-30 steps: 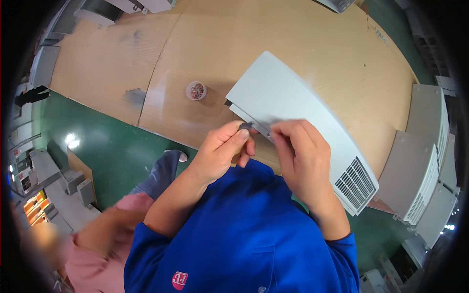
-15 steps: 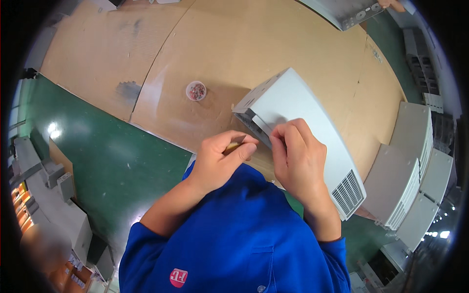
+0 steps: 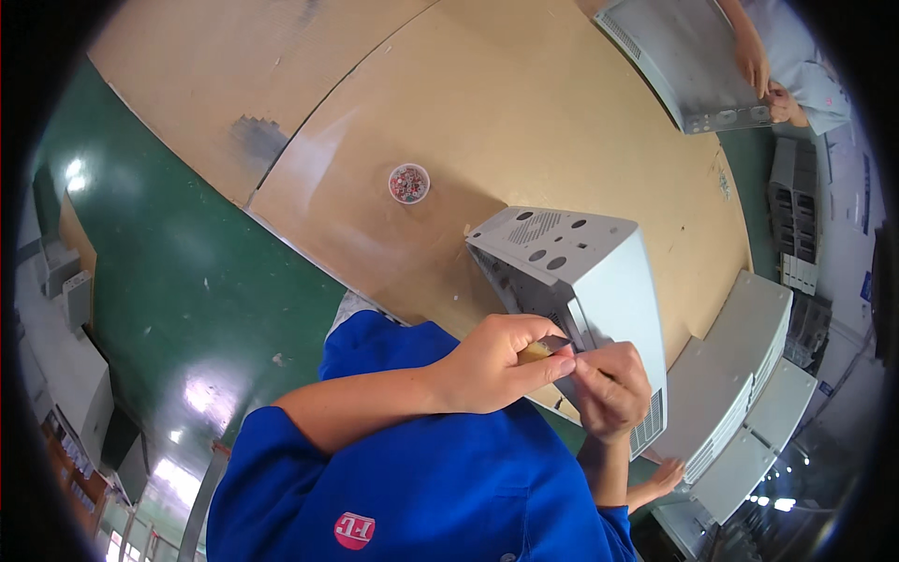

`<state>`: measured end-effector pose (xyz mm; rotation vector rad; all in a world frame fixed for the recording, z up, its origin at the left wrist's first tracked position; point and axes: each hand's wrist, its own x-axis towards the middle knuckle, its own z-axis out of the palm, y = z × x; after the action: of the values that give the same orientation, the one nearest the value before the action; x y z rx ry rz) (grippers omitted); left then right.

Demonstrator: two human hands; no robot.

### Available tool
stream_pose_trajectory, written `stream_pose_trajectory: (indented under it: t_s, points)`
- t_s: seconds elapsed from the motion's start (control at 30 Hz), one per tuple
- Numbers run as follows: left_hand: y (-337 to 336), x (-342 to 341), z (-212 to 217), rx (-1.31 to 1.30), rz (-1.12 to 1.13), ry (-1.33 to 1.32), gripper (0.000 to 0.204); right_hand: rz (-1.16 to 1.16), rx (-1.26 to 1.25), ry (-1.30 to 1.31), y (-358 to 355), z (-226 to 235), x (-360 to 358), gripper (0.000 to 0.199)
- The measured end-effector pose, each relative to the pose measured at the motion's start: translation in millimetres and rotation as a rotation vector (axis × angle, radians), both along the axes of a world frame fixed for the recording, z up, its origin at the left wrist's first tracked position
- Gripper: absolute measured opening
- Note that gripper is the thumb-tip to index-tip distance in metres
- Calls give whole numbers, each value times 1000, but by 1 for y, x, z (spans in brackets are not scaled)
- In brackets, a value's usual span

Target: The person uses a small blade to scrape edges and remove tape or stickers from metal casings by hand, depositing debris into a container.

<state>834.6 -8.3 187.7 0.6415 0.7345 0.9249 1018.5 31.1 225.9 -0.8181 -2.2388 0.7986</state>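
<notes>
My left hand (image 3: pixel 496 365) is closed around a small yellow piece (image 3: pixel 535 352) with a thin, dark, blade-like tip. My right hand (image 3: pixel 613 389) pinches its fingers together at that tip; whatever they hold is too small to make out. Both hands meet in front of a pale grey metal housing (image 3: pixel 623 304), by its near open edge. The housing stands tilted on the table, its end face showing round holes and a slotted vent. A small white cup (image 3: pixel 409 184) of red and silvery bits sits beyond my left hand.
The brown-covered table (image 3: pixel 487 103) has a seam at left and borders a green floor (image 3: pixel 178 272). At upper right a co-worker's hands (image 3: pixel 785 103) touch another grey housing (image 3: pixel 674 56). More grey housings (image 3: pixel 721 347) stack at right, with another person's hand (image 3: pixel 667 476) beside them.
Apart before, my hands now meet at the dark tip, both having shifted right and down in the picture. The view has turned, showing more of the housing's end face and the co-worker.
</notes>
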Motion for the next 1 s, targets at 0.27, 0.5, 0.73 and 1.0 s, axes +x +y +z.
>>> stream_pose_trajectory:
  t_s: [0.27, 0.5, 0.73, 1.0]
  points:
    - [45, -112, -130, 145, 300, 1171, 19, -499, 135, -303, -39, -3, 13, 24]
    - [86, -147, -163, 258, -102, 1387, 14, -807, -246, -29, -89, -3, 10, 16]
    - [106, -145, -178, 148, -258, 1432, 11, -766, -1059, 1274, -82, -30, -14, 50]
    - [91, -156, -204, 219, 47, 1453, 23, -849, -742, 1653, -63, -48, 27, 36]
